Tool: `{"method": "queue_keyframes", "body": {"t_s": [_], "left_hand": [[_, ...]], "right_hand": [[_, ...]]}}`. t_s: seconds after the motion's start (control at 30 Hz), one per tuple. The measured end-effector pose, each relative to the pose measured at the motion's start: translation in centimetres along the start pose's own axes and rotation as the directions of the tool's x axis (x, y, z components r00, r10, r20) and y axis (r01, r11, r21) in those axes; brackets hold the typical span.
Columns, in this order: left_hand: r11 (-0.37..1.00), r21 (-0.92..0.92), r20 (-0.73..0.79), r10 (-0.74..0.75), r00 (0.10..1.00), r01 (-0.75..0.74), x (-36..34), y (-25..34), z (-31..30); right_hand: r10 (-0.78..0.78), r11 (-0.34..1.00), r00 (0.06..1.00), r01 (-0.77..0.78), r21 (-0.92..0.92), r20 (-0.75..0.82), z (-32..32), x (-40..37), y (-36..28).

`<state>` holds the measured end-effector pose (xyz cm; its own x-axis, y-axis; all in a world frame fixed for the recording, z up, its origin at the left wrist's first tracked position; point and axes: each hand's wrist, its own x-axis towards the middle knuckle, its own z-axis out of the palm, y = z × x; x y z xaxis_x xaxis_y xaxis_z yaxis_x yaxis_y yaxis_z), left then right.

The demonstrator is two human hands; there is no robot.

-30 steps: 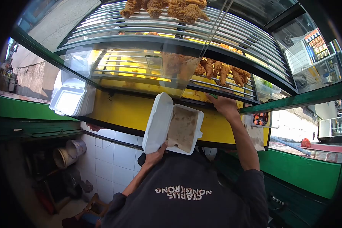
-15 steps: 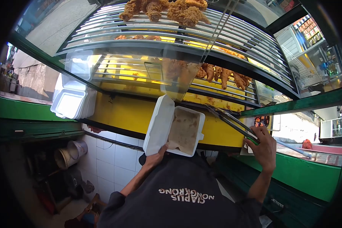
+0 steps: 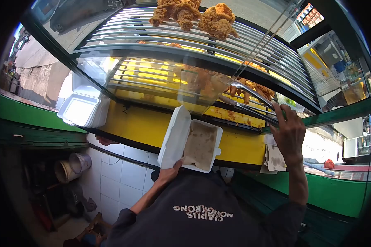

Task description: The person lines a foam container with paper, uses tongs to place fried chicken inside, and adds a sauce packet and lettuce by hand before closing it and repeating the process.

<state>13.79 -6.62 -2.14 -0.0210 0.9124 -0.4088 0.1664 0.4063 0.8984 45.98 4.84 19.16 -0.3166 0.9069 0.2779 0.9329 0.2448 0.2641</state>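
The left hand (image 3: pixel 167 173) pinches the near edge of an open foam box (image 3: pixel 173 138), likely light and easily dented; the right hand (image 3: pixel 290 133) holds springy-looking tongs (image 3: pixel 257 96) between thumb and fingers. Beyond both hands, the tongs' parted tips stand beside or against fried chicken (image 3: pixel 264 92) in the display case (image 3: pixel 160 53), probably greasy and crumbly, best gripped round the middle.

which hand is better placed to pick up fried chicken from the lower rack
Right, most likely: the right hand holds the tongs, which reach up close to the fried chicken. The left hand is occupied, gripping the open foam box nearer the body.
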Motion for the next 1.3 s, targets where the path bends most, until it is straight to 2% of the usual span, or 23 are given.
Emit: {"method": "queue_keyframes", "body": {"t_s": [0.1,0.17,0.37,0.43,0.67,0.8,1.0,1.1,1.17,1.3], "left_hand": [[1.0,0.014,-0.023,0.022,0.999,-0.022,-0.1,-0.2,-0.1],[0.999,0.035,-0.008,0.024,1.0,-0.023,0.0,-0.5,-0.3],[0.998,-0.004,-0.015,0.064,0.998,-0.064,0.1,-0.9,-0.5],[0.998,0.008,-0.026,0.069,0.997,-0.069,0.0,-0.9,-0.5],[0.999,-0.011,-0.038,0.041,0.998,-0.041,0.0,-1.0,-0.9],[1.0,-0.012,-0.063,0.026,0.998,-0.027,-0.3,-0.4,-0.9],[0.999,-0.03,-0.04,0.027,0.999,-0.028,0.0,-0.7,-0.6],[0.998,-0.054,-0.037,0.027,0.999,-0.029,0.0,-0.7,-0.5],[0.999,-0.039,-0.049,0.015,0.999,-0.017,0.1,-1.1,-0.5],[0.999,-0.04,-0.035,0.017,0.999,-0.018,0.1,-0.9,-0.4]], "right_hand": [[-0.072,0.994,0.997,0.073,-0.079,0.02,1.0,1.9,-0.8],[-0.141,0.989,0.989,0.139,-0.049,-0.046,2.1,2.9,-1.1],[-0.174,0.982,0.976,0.181,0.045,-0.129,2.7,4.6,-1.9],[-0.147,0.981,0.979,0.162,0.104,-0.141,2.7,4.6,-2.3],[-0.108,0.992,0.986,0.116,0.058,-0.129,4.5,4.6,-3.3],[-0.045,0.992,0.984,0.065,0.107,-0.174,5.4,4.3,-3.7],[-0.021,0.999,0.99,0.024,0.026,-0.136,5.7,4.3,-5.3],[-0.085,0.996,0.976,0.081,-0.028,-0.201,5.6,4.1,-5.1],[-0.021,0.996,0.986,0.036,0.087,-0.166,5.8,3.9,-4.7],[0.034,0.982,0.991,-0.009,0.187,-0.132,6.1,3.6,-4.4]]}}
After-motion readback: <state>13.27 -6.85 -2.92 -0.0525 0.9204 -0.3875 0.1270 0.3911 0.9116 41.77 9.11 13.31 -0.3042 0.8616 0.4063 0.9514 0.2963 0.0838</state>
